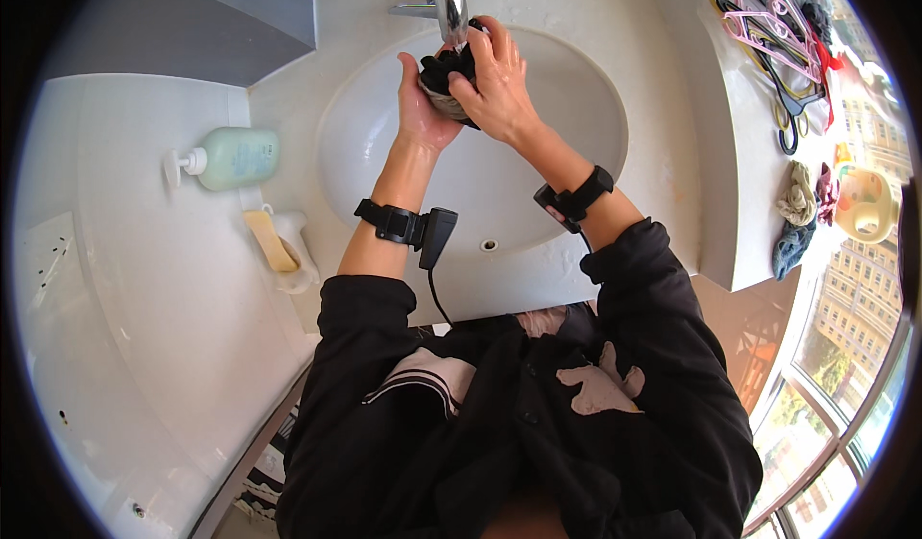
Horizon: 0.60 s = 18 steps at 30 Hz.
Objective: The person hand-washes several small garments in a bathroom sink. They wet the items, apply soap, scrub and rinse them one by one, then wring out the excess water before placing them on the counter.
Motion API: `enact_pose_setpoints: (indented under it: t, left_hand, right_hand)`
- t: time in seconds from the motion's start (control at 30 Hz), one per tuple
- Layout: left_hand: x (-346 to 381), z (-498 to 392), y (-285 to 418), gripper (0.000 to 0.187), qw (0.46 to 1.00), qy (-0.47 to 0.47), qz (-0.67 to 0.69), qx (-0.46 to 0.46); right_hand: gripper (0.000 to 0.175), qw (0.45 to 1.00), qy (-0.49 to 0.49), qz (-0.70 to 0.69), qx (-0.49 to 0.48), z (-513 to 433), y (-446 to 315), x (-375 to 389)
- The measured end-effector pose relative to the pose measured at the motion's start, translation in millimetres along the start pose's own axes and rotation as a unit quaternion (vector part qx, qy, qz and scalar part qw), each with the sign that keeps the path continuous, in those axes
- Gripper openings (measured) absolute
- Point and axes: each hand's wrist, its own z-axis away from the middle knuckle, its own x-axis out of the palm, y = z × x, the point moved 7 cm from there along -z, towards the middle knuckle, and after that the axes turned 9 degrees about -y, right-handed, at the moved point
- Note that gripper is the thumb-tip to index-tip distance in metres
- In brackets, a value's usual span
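Both wet hands are under a chrome faucet [450, 6] at the far side of a white oval washbasin [591, 121]. A bunched black and grey cloth item [448, 82], perhaps a sock, lies between them beneath the spout. My left hand [425, 107] cups it from the left and below, palm up, with the thumb apart. My right hand [497, 82] presses on it from the right, fingers bent around its upper side. Part of the cloth is hidden by the right fingers.
A pump bottle [238, 158] of pale green liquid and a soap bar [270, 240] on a white soap dish [299, 244] are at the left. On the right ledge lie plastic hangers [771, 28], small crumpled cloths [797, 193] and a cream plastic container [864, 204], beside a window.
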Motion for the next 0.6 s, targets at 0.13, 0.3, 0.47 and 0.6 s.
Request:
enact_pose_setpoints:
  t: [0.13, 0.3, 0.47, 0.6]
  left_hand:
    - [26, -3, 10, 0.093, 0.996, -0.088, -0.012, -0.006]
    - [21, -8, 18, 0.078, 0.988, 0.009, -0.149, -0.030]
    - [16, -20, 16, 0.033, 0.989, 0.064, -0.134, 0.002]
    - [3, -26, 9, 0.035, 0.981, 0.111, -0.159, 0.016]
  right_hand:
    - [0.056, 0.952, -0.133, 0.237, -0.143, 8, -17, 12]
    - [0.038, 0.899, -0.099, 0.279, -0.322, 4, -16, 7]
    - [0.028, 0.900, -0.095, 0.257, -0.338, -21, 0, 15]
    - [0.027, 0.944, -0.097, 0.163, -0.272, -32, -1, 20]
